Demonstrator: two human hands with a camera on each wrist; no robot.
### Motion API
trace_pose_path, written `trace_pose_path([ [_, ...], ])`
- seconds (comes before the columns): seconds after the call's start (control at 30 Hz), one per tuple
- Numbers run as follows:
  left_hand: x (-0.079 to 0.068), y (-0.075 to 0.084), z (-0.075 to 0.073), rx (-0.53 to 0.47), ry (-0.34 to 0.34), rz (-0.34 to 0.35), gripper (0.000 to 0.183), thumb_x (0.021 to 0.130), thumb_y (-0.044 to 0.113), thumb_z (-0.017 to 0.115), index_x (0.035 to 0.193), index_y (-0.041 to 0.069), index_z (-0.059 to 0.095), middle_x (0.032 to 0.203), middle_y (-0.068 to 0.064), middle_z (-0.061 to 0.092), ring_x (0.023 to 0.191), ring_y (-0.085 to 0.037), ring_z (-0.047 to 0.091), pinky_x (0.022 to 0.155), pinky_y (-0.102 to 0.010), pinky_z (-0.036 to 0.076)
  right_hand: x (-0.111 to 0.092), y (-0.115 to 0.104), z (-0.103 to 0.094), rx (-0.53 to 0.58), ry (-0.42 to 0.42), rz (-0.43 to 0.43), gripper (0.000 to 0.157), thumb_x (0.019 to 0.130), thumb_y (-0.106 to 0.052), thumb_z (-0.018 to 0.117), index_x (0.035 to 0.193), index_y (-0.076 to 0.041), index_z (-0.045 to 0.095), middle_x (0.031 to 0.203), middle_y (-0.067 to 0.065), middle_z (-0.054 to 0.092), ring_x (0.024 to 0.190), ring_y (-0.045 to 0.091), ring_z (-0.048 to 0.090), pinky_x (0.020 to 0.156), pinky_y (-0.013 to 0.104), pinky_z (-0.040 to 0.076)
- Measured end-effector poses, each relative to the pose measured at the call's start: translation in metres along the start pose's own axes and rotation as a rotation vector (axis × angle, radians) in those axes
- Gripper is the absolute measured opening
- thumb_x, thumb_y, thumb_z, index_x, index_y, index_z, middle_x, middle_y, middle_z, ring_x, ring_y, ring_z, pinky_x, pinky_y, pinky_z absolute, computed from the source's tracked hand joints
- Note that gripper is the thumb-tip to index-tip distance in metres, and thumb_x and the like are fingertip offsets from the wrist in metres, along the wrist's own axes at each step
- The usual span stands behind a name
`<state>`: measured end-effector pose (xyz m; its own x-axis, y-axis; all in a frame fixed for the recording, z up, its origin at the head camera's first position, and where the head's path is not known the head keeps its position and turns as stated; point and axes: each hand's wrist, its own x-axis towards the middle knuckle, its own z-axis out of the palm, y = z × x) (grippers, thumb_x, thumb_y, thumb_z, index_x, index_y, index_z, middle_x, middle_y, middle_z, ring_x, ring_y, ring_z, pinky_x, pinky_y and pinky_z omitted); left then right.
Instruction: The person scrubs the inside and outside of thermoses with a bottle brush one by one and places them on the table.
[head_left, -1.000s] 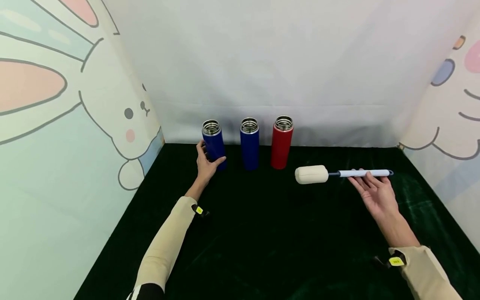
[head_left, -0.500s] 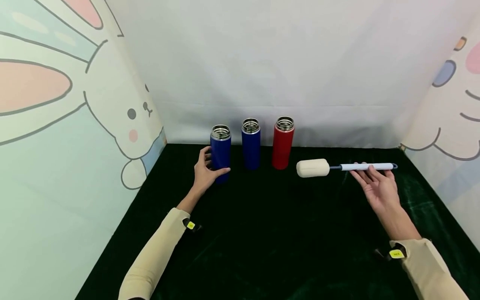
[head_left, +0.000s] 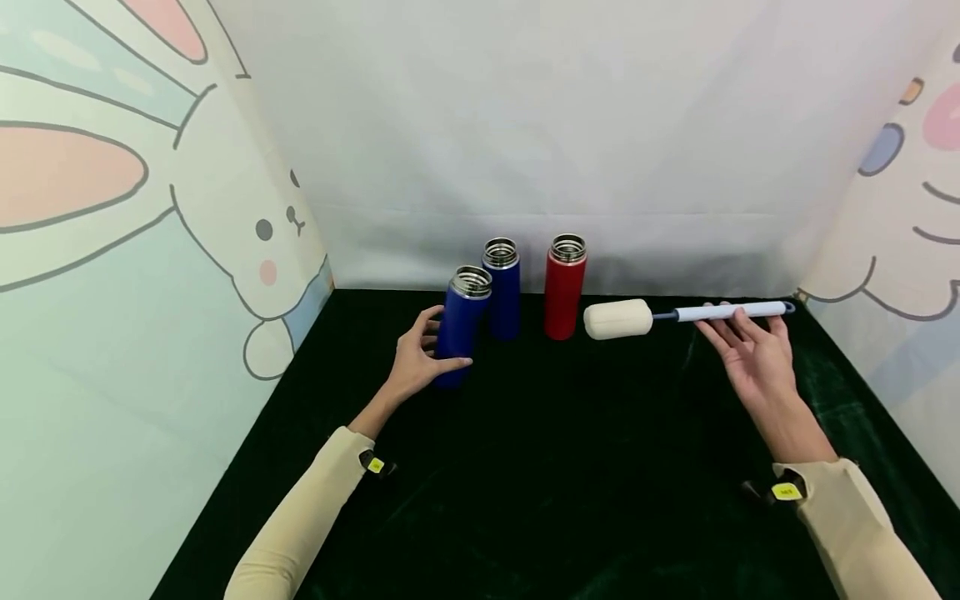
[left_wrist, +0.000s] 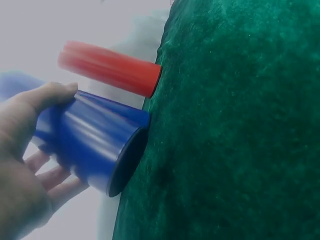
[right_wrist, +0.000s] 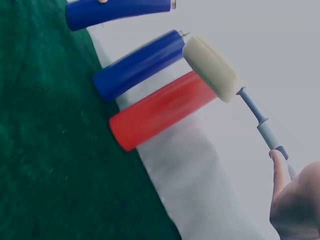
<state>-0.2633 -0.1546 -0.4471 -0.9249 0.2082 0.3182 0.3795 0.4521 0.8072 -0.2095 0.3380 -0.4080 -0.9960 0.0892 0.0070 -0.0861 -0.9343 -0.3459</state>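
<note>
My left hand (head_left: 414, 360) grips a blue open-topped bottle (head_left: 457, 327), with the thumb across its near side and the fingers around the far side. The bottle leans a little to the right, and its dark base (left_wrist: 131, 162) shows clear of the cloth in the left wrist view. Behind it stands a second blue bottle (head_left: 507, 296), partly hidden. A red bottle (head_left: 566, 293) stands upright to the right of that one. My right hand (head_left: 763, 367) holds a sponge bottle brush (head_left: 731, 312) by its pale handle, level above the cloth. The cream sponge head (head_left: 618, 320) points left, beside the red bottle.
A dark green velvet cloth (head_left: 555, 483) covers the table. A white backdrop (head_left: 675, 167) rises along its far edge, with printed cartoon panels (head_left: 97, 375) on both sides. Neither standing bottle has a lid on.
My left hand has brought the blue bottle toward me and to the right, and tilted it slightly. My right hand has raised the brush a little.
</note>
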Motion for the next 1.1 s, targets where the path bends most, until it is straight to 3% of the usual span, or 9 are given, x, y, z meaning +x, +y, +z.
trace_pose_path([
  [0.3,0.001,0.015,0.009,0.221,-0.082,0.226,0.090,0.072,0.024,0.095,0.150,0.028,0.051,0.135,-0.009,0.066,0.124,-0.030,0.064,0.099,-0.053,0.056,0.007,0.017,0.030,0.041,-0.116,-0.022,0.051,0.102,0.010,0.046,0.135,-0.027,0.038,0.119,0.019,0.053,0.113,0.042,0.070,0.087,0.058,0.058],
  [0.43,-0.001,0.020,0.014,0.281,-0.108,0.239,0.090,0.073,0.029,0.094,0.151,0.032,0.049,0.135,-0.006,0.065,0.125,-0.029,0.063,0.099,-0.056,0.055,0.007,0.027,0.038,0.043,-0.160,-0.017,0.054,0.101,0.012,0.045,0.136,-0.029,0.037,0.120,0.020,0.050,0.113,0.042,0.069,0.088,0.058,0.058],
  [0.67,-0.002,0.024,0.020,0.317,-0.067,0.264,0.089,0.072,0.031,0.094,0.150,0.033,0.051,0.133,-0.006,0.066,0.124,-0.031,0.064,0.098,-0.059,0.054,0.008,0.037,0.049,0.026,-0.247,-0.022,0.044,0.102,0.010,0.042,0.129,-0.023,0.033,0.123,0.021,0.049,0.120,0.041,0.066,0.092,0.057,0.057],
  [0.83,-0.002,0.028,0.023,0.361,-0.034,0.290,0.088,0.072,0.032,0.094,0.149,0.032,0.052,0.129,-0.007,0.068,0.119,-0.031,0.067,0.092,-0.056,0.057,0.008,0.044,0.056,-0.085,-0.303,-0.089,0.051,0.103,0.009,0.042,0.137,-0.028,0.030,0.123,0.020,0.053,0.120,0.038,0.068,0.091,0.053,0.058],
  [1.1,0.000,0.032,0.028,0.401,0.034,0.320,0.087,0.069,0.031,0.096,0.147,0.029,0.056,0.121,-0.007,0.070,0.112,-0.029,0.070,0.087,-0.052,0.060,0.014,0.049,0.081,-0.371,-0.412,-0.319,0.060,0.103,0.005,0.047,0.151,-0.025,0.027,0.116,0.020,0.063,0.109,0.035,0.073,0.086,0.047,0.060],
])
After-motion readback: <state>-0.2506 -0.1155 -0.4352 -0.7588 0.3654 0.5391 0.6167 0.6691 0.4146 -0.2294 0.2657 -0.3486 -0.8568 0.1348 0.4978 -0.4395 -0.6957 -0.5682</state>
